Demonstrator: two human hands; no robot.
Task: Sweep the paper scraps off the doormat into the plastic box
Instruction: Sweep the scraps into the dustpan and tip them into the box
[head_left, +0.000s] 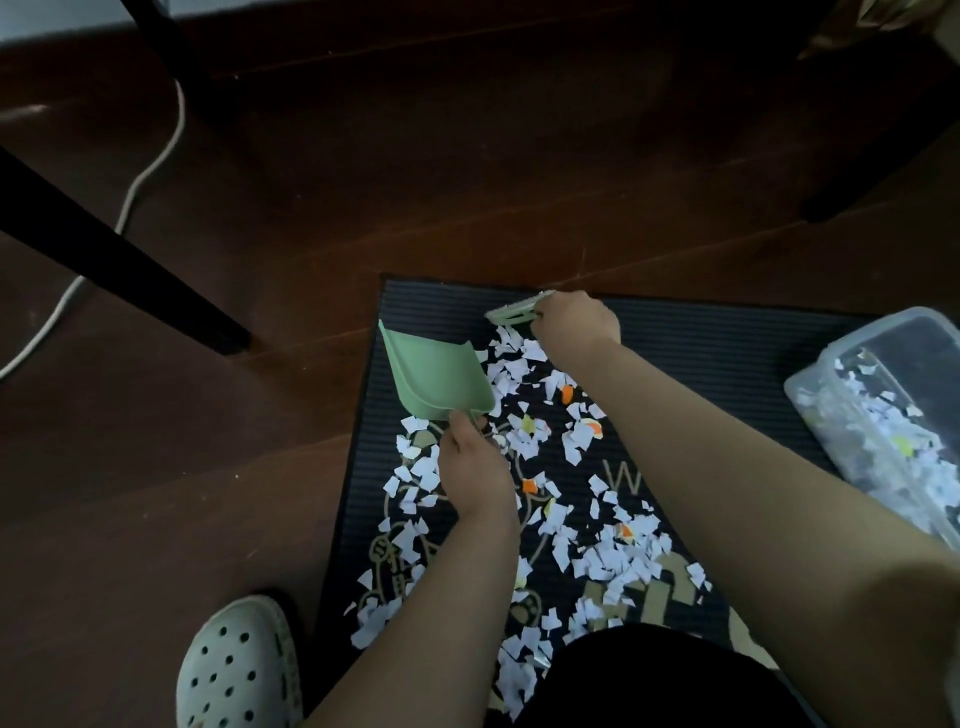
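Paper scraps, mostly white with a few orange and yellow bits, lie scattered across a dark ribbed doormat on a brown wooden floor, seen from above by the person sweeping. The scraps run in a loose band from the far middle of the mat down toward the person's body. The left hand has its fingers curled round the handle of a pale green dustpan, which sits at the mat's left edge with its wide end pointing away from the person; whether the pan touches the mat cannot be told. The right hand is clenched round a small matching green brush, held at the far end of the scraps, close to the mat's far edge. A clear plastic box stands at the mat's right side, tilted in view, already holding a heap of scraps. A white perforated clog rests on the floor at lower left, just beside the mat. Farther off, a dark furniture leg slants across the floor, and a white cable trails past it.
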